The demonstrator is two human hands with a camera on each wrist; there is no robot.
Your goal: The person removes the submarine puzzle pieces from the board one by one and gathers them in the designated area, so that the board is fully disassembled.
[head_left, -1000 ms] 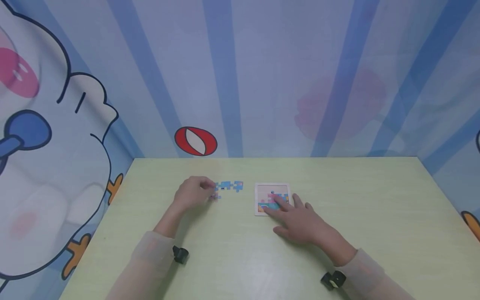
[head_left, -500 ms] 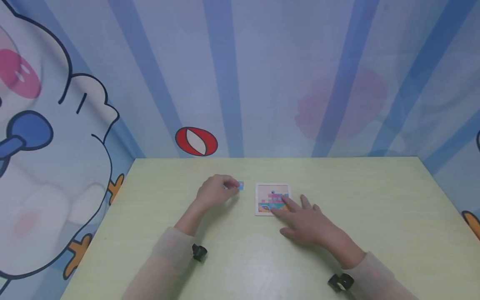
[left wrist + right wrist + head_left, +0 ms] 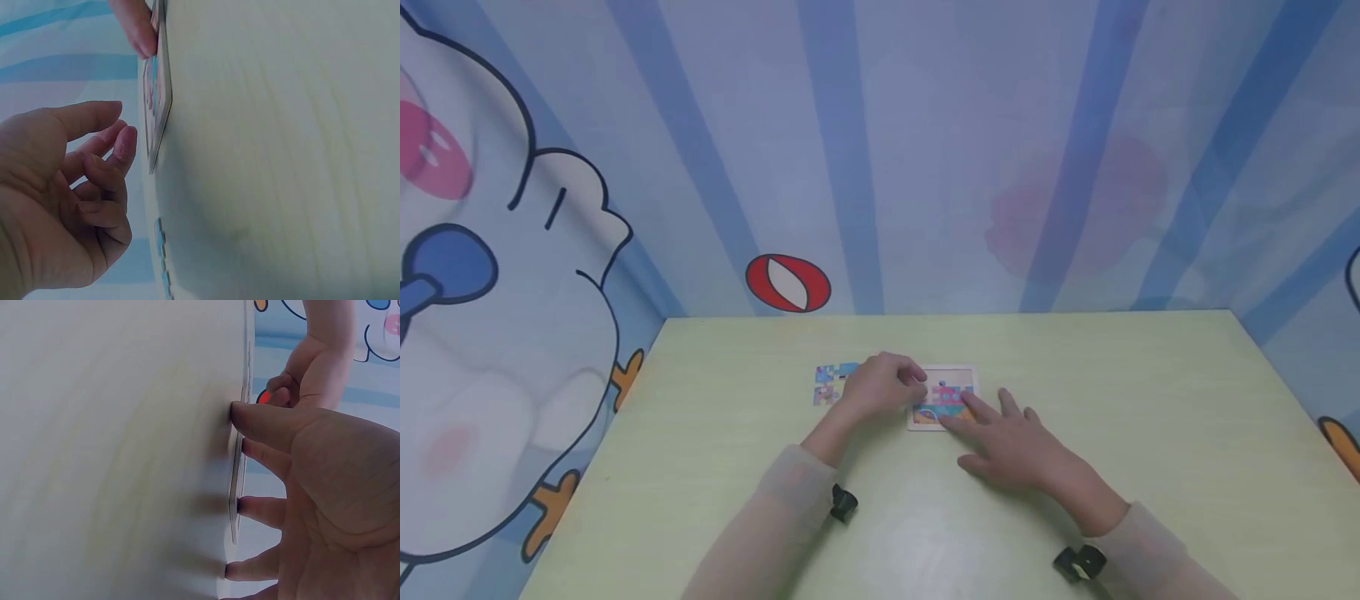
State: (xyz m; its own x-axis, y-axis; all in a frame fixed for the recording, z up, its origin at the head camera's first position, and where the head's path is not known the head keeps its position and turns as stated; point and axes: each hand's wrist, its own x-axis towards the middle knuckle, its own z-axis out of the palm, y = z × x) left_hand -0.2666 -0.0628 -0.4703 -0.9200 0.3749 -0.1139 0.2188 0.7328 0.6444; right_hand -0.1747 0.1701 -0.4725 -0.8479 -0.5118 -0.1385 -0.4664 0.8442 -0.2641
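A small jigsaw puzzle in a white-edged frame (image 3: 950, 367) lies on the table, pink and blue pieces in its lower part. My left hand (image 3: 883, 385) hovers over the frame's left edge. Its fingers are loosely bent, and in the left wrist view a gap shows between thumb and fingertips, with no piece visible there. My right hand (image 3: 1018, 446) lies spread, its fingertips touching the frame's lower right part. Loose blue and pink puzzle pieces (image 3: 826, 385) lie left of the frame, partly hidden by my left hand.
The pale wooden table (image 3: 1120, 375) stretches out on both sides. Behind it hangs a blue striped cloth backdrop (image 3: 910, 167) with cartoon figures. A black wrist camera (image 3: 844, 503) is on the left wrist and another camera (image 3: 1079, 563) on the right.
My left hand has moved right from the loose pieces to the frame's left edge, uncovering pieces behind it. My right hand shifted slightly right, then stayed with its fingertips on the frame.
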